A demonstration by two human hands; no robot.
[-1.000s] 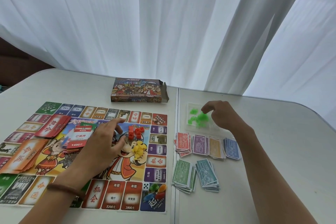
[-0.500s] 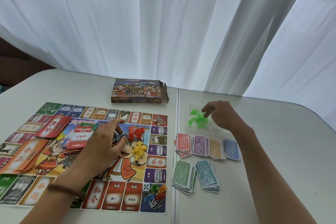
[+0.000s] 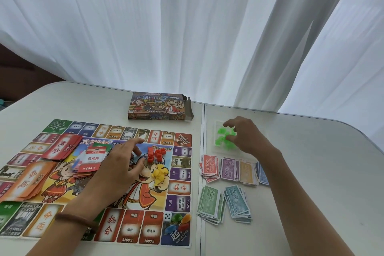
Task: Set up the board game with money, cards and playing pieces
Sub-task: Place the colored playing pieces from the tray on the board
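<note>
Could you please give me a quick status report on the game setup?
Left hand open, over the board beside red pieces. Right hand among green pieces off-board; grip unclear. Nothing blocks either hand.

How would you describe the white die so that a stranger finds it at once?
Find the colourful game board, then the blue square at its near right corner. The die sits on that square's far left part, beside the coloured pawns. It is the only white cube with black dots.
</note>
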